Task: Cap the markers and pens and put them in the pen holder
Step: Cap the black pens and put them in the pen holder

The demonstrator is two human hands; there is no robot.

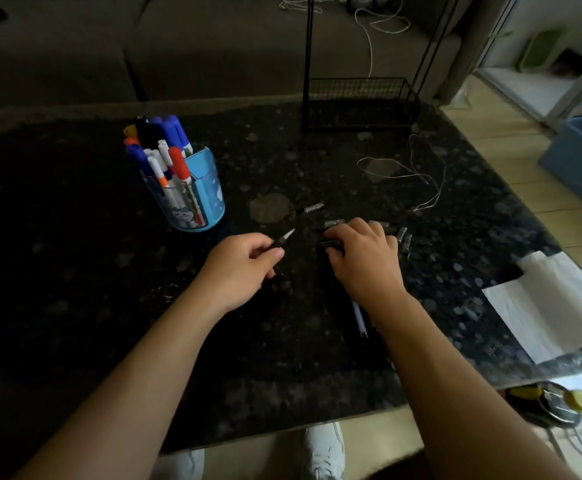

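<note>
While the left hand (239,268) pinched a black pen (285,236), tapered metal tip bare, the right hand (362,254) curled over cylindrical caps (403,238), its hold unclear; the rounded blue pen holder (210,194) stood beyond the left hand.

- Right of the pen holder (210,192), the left hand (237,268) hides most of the black pen (284,238); only its tip shows.
- Farther right of it, the right hand (362,254) covers dark pieces (331,244): pens or caps, unclear.
</note>
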